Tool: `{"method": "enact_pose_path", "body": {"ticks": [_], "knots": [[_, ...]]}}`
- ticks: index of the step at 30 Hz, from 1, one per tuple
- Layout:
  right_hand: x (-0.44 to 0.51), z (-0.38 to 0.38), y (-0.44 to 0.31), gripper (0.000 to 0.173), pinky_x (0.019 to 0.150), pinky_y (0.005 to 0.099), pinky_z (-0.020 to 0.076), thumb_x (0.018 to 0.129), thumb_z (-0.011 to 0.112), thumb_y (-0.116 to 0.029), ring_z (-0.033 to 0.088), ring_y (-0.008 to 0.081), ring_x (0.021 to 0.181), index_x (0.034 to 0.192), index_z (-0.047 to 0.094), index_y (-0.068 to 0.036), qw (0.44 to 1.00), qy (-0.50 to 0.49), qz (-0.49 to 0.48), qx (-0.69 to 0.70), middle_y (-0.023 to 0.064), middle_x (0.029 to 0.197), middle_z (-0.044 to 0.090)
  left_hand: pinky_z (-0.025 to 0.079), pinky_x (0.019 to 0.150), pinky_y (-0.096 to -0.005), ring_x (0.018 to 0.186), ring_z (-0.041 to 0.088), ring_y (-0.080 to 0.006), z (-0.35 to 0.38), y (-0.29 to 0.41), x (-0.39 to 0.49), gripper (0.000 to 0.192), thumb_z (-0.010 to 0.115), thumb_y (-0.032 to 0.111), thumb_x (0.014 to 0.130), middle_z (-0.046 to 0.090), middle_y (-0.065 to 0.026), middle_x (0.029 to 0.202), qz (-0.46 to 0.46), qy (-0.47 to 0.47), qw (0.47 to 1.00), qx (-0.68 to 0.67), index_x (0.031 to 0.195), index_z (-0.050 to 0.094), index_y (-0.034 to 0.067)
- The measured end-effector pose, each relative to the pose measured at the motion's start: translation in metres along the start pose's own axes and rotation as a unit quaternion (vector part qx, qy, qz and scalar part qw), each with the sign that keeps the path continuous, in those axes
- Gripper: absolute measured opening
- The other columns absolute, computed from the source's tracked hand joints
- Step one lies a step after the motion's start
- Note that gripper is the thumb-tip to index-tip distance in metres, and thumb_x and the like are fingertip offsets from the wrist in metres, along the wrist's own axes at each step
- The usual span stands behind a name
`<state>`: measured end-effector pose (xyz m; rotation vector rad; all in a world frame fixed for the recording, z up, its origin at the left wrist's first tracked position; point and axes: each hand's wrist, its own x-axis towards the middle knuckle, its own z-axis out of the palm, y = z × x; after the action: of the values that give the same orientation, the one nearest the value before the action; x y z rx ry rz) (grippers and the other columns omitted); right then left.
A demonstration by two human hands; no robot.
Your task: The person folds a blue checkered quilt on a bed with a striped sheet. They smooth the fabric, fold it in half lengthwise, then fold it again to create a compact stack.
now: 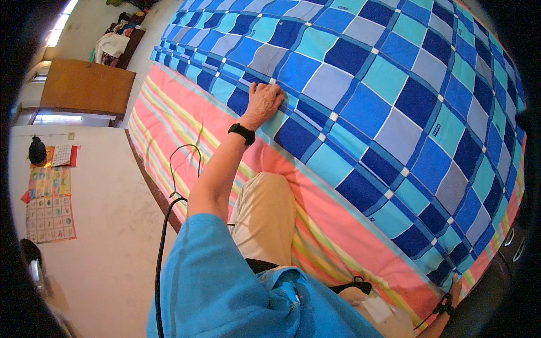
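Observation:
A blue checked bedcover (359, 97) lies over a pink striped sheet (186, 114) on a bed. Along its near side the bedcover is doubled in a long fold. My left hand (265, 101), with a black watch on the wrist, has its fingers curled onto this fold, and its palm is hidden. At the near right corner of the bedcover, my right hand (455, 289) touches the cloth. Only its thumb side and a dark strapped wrist show there; the other fingers are out of sight. My knee in beige trousers (266, 211) rests on the striped sheet.
A black cable (161, 253) hangs by my left arm and loops over the bed's edge. Dark furniture with metal handles (509, 237) stands at the right. Posters (50, 217) hang on the left wall near a wooden panel (86, 86). Clothes (112, 44) are piled farther back.

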<state>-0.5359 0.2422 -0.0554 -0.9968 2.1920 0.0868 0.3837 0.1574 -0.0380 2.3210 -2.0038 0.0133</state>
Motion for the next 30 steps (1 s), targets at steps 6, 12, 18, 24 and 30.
{"method": "enact_pose_path", "body": {"ticks": [6, 12, 18, 24, 30], "knots": [[0.01, 0.002, 0.007, 0.092, 0.103, 0.0416, 0.0262, 0.078, 0.053, -0.063, 0.029, 0.0344, 0.129, 0.138, 0.026, 0.001, 1.0, 0.005, -0.005, -0.007, 0.0206, 0.141, 0.029, 0.019, 0.104, -0.049, 0.125, 0.034, -0.0279, 0.01, 0.007, -0.025, 0.049, 0.049, 0.034, 0.087, 0.039, -0.0119, 0.135, 0.007, 0.141, 0.99, 0.015, 0.129, 0.041, 0.009], [0.008, 0.001, -0.005, 0.095, 0.104, 0.0417, 0.0247, 0.077, 0.053, -0.064, 0.026, 0.0342, 0.131, 0.138, 0.024, 0.003, 1.0, 0.002, -0.016, -0.017, 0.0215, 0.143, 0.025, 0.017, 0.105, -0.0497, 0.131, 0.026, -0.0312, 0.04, 0.02, -0.024, 0.063, 0.049, 0.039, 0.086, 0.029, -0.0154, 0.142, -0.034, 0.067, 0.997, 0.002, 0.137, 0.031, 0.007], [0.016, 0.002, 0.005, 0.099, 0.106, 0.0417, 0.0232, 0.076, 0.054, -0.065, 0.024, 0.034, 0.133, 0.138, 0.022, 0.005, 0.999, -0.003, -0.022, -0.038, 0.0224, 0.144, 0.022, 0.029, 0.102, -0.0417, 0.123, 0.036, -0.0345, 0.03, -0.003, -0.048, 0.051, 0.055, 0.019, 0.082, 0.039, -0.0222, 0.13, -0.166, 0.344, 0.921, -0.076, 0.127, 0.04, 0.001], [0.043, -0.002, 0.027, 0.069, 0.1, 0.0396, 0.0309, 0.083, 0.053, -0.046, 0.037, 0.0351, 0.123, 0.131, 0.037, 0.001, 0.994, -0.01, -0.079, -0.08, 0.0221, 0.134, 0.039, 0.038, 0.095, -0.0381, 0.109, 0.048, -0.0311, 0.039, -0.054, -0.077, 0.061, 0.062, 0.039, 0.083, 0.048, -0.0146, 0.126, -0.499, 0.158, 0.429, -0.736, 0.128, 0.039, 0.003], [0.017, 0.005, 0.004, 0.057, 0.099, 0.0426, 0.0334, 0.082, 0.052, -0.023, 0.04, 0.0379, 0.119, 0.136, 0.036, -0.013, 0.966, -0.049, -0.197, -0.162, 0.0209, 0.133, 0.039, 0.04, 0.097, -0.0389, 0.104, 0.053, -0.028, 0.049, -0.103, -0.045, 0.046, 0.068, 0.015, 0.078, 0.057, -0.0122, 0.112, -0.483, -0.017, 0.398, -0.78, 0.118, 0.05, 0.003]]}}
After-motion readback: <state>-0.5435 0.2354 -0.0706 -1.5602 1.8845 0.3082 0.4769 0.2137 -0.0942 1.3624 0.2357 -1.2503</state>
